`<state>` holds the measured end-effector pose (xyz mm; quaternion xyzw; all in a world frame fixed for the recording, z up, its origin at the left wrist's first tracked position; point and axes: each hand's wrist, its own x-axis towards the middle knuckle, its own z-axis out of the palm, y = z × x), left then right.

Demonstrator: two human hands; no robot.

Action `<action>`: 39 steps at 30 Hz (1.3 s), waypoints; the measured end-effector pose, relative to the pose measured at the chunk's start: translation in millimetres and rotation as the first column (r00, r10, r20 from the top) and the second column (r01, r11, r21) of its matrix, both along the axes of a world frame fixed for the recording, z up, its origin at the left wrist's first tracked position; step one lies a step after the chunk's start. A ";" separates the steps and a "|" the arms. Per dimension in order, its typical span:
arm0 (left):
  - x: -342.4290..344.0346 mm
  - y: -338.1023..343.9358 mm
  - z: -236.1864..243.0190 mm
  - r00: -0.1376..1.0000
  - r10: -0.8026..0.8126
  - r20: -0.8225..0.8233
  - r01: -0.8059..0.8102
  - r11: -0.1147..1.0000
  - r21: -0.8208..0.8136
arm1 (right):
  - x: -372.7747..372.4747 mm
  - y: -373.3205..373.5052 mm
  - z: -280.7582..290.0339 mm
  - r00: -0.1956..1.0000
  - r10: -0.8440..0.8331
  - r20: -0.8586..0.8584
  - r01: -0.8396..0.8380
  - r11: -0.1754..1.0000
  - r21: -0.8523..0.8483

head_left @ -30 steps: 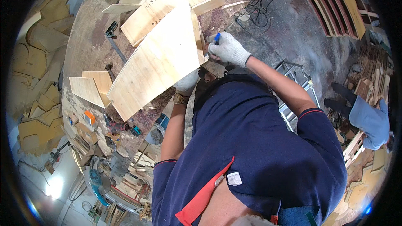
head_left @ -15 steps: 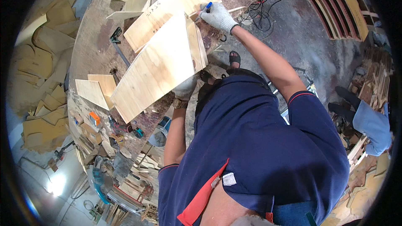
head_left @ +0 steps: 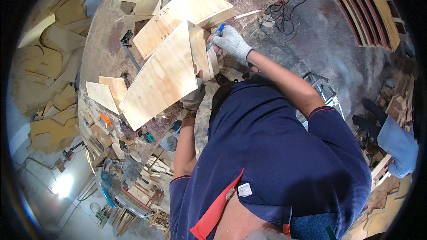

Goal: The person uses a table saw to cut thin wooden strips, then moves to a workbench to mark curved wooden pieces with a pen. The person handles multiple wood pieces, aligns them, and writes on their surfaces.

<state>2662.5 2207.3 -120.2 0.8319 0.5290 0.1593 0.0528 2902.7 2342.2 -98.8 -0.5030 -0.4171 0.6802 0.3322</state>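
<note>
My left hand [head_left: 194, 94], in a grey work glove with bare fingertips, grips the near edge of a plywood assembly [head_left: 162, 69]. Its thumb lies over the edge and the other fingers are hidden behind the wood. This assembly is made of angled panels and is held tilted above the worktable. In my gloved right hand [head_left: 232, 43] is a blue-capped marker [head_left: 218, 30], pinched with its lower end at the assembly's right-hand panel. Whether the tip touches the wood I cannot tell. Behind it lies another plywood assembly [head_left: 187, 11] with handwriting on its face.
On the stained worktable [head_left: 104, 46] are a bar clamp [head_left: 129, 49], a small plywood piece [head_left: 103, 94], an orange tool [head_left: 105, 120] and a drill [head_left: 129, 130]. Black cables [head_left: 280, 18] lie at right. Curved panels [head_left: 364, 11] stand farther right. Another person [head_left: 396, 142] is at the far right.
My right hand has come nearer, bringing the marker from the far assembly to the held one's side panel. The held assembly has turned slightly, and my left thumb now shows over its edge.
</note>
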 end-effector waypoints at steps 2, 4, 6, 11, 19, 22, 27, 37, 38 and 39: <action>-0.5 0.5 -3.2 0.999 -0.006 0.037 0.006 1.000 0.016 | -0.4 2.6 -2.1 0.997 0.044 0.059 -0.046 0.998 0.032; -2.0 1.8 -8.2 0.998 -0.026 0.057 0.022 0.997 0.072 | 1.3 8.3 -3.1 0.993 0.054 0.102 -0.064 0.993 0.095; -3.4 3.9 -13.8 0.998 -0.032 0.061 0.024 0.993 0.116 | 1.6 16.0 -1.9 0.987 0.032 0.157 -0.057 0.986 0.156; 0.0 4.8 -12.2 0.996 0.021 0.084 -0.031 0.992 0.119 | 4.6 34.9 2.7 0.924 -0.163 0.345 0.066 0.959 0.277; 2.4 -34.5 28.4 0.994 0.109 -0.026 -0.107 0.991 0.080 | -17.6 2.3 -18.4 0.921 -0.242 0.306 0.166 0.953 0.254; -31.8 -64.9 6.9 0.783 0.617 -0.084 -0.619 0.785 -0.011 | -33.3 -15.0 -18.7 0.911 -0.305 0.279 0.203 0.918 0.341; -169.8 -74.5 -37.1 0.473 0.782 0.407 -0.881 0.435 0.187 | -47.6 -23.4 -11.5 0.863 -0.361 0.354 0.226 0.902 0.369; -271.5 -94.2 -66.2 0.463 0.707 0.535 -0.782 0.610 -0.130 | -59.3 -30.1 -6.0 0.870 -0.369 0.328 0.282 0.917 0.283; -267.7 -94.7 -62.7 0.478 0.742 0.469 -0.779 0.605 -0.164 | -59.9 -30.8 -4.8 0.866 -0.379 0.327 0.289 0.912 0.290; -263.3 -93.3 -56.8 0.491 0.773 0.401 -0.777 0.597 -0.198 | -60.5 -31.4 -3.5 0.866 -0.383 0.322 0.297 0.911 0.285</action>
